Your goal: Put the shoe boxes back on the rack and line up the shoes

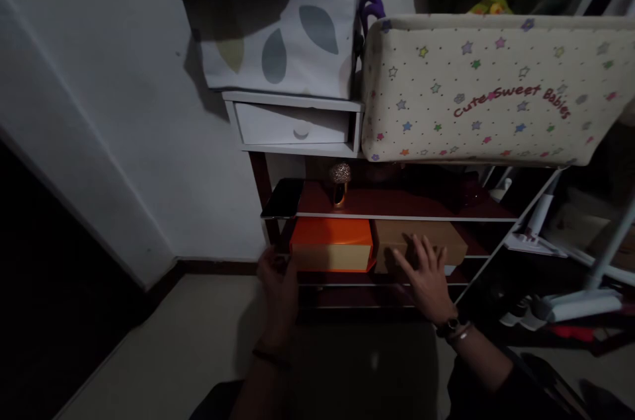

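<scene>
On a shelf of the dark red rack sits an orange box (331,245) with a pale yellow front. Beside it on the right is a brown cardboard box (391,248). My right hand (427,281) lies over the front of the brown box, fingers spread and seemingly touching it. At the left end of the same shelf is my left hand (278,284), its fingers curled in shadow just left of the orange box. What those fingers hold is hidden. A dark phone-like slab (284,198) lies on the shelf above, near a glittery gold-coloured object (340,182).
A small white drawer unit (292,122) and a star-patterned fabric bin (486,83) stand on top of the rack. A leaf-patterned fabric box (278,36) rests on the drawer unit. White wall (124,109) borders the left; a white-framed rack (540,215) is at right.
</scene>
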Motion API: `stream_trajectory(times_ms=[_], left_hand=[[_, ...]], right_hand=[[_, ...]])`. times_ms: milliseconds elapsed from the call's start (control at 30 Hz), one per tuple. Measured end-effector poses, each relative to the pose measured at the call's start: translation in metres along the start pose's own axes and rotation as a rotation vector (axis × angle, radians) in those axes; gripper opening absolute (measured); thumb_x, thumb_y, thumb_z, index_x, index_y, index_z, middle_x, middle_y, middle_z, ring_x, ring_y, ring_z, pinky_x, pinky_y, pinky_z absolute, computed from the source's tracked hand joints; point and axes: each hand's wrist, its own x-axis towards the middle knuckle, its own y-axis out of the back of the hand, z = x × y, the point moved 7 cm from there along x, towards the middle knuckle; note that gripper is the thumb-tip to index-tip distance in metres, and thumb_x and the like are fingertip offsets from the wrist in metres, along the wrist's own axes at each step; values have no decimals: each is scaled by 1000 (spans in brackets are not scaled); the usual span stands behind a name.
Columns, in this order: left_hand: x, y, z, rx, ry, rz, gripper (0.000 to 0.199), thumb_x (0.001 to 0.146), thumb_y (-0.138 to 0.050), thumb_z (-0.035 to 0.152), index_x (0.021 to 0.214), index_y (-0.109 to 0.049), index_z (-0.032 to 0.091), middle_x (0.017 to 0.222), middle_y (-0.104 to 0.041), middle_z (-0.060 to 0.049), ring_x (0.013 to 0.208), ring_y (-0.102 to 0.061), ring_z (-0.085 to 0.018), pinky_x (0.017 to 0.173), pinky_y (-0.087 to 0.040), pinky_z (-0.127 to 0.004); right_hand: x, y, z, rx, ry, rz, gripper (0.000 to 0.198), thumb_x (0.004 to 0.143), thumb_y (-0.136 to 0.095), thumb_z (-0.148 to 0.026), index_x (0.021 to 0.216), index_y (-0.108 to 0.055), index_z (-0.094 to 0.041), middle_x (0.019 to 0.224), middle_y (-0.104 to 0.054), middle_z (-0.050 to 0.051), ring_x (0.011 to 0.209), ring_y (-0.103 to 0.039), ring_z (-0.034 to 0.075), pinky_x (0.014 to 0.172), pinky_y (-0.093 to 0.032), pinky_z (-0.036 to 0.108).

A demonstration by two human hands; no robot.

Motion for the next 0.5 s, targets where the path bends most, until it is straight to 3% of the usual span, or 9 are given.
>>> stream_trajectory(times_ms=[133,233,367,500], left_hand=[[-4,1,5,50,34,40,57,82,-77,41,131,-54,23,135,-49,-9,110,-59,-19,97,-54,-35],[-8,-2,18,82,-24,26,62,79,-78,41,133,-55,21,140,-43,-12,108,-60,-19,97,-55,-37],[-10,-6,21,88,-29,21,62,78,-76,41,132,-55,20,140,-42,-13,108,-59,-20,98,-55,-41],[-11,-9,21,130,-54,13,61,77,-75,41,130,-55,19,134,-46,-12,108,-57,-21,98,-55,-42]], right_hand=[[8,-25,1,-77,93,-24,82,89,-80,-29,161,-42,-39,169,-28,23,153,-32,45,118,-9,81],[4,-25,7,-121,114,23,84,93,-75,-23,164,-34,-43,166,-33,23,148,-40,42,118,-11,81],[-29,10,14,-97,154,101,96,93,-74,-17,167,-22,-49,171,-24,20,144,-44,39,119,-14,79],[-95,66,24,5,199,57,96,90,-72,-10,164,-29,-53,176,-13,15,147,-43,38,120,-12,78]])
